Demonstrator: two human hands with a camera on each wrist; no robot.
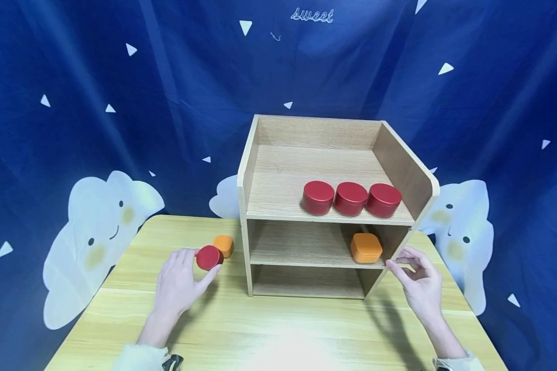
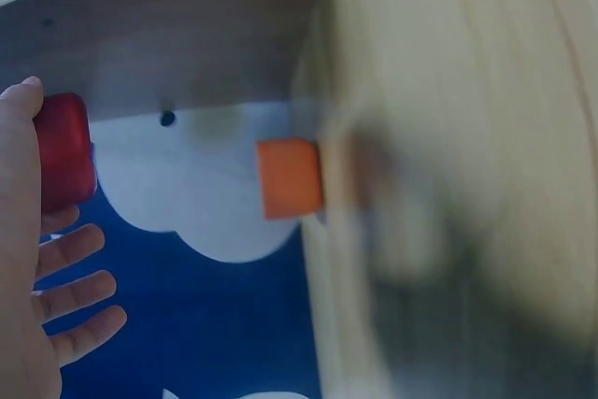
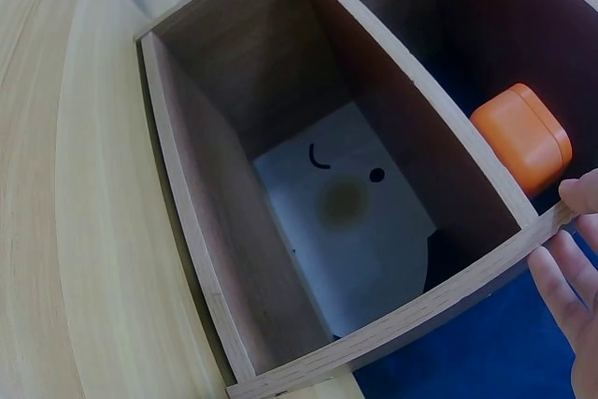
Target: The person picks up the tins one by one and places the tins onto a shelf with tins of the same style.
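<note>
My left hand (image 1: 178, 281) pinches a round red tin (image 1: 209, 257) between thumb and fingers, left of the wooden shelf. In the left wrist view the red tin (image 2: 65, 151) is held clear of the table. Just behind it in the head view, an orange square tin (image 1: 224, 246) with rounded corners stands on the table. The thumb and fingers of my right hand (image 1: 420, 278) grip the front edge of the shelf's right side panel (image 3: 486, 273). Close to that hand, another orange tin (image 1: 366, 248) sits at the right end of the middle shelf.
Three round red tins (image 1: 350, 199) stand in a row along the front right of the shelf's top board (image 1: 278, 175). The bottom compartment (image 1: 306, 281) lies below the middle board. A wood-grain table (image 1: 241, 335) carries the shelf, and a blue curtain (image 1: 176, 103) hangs behind.
</note>
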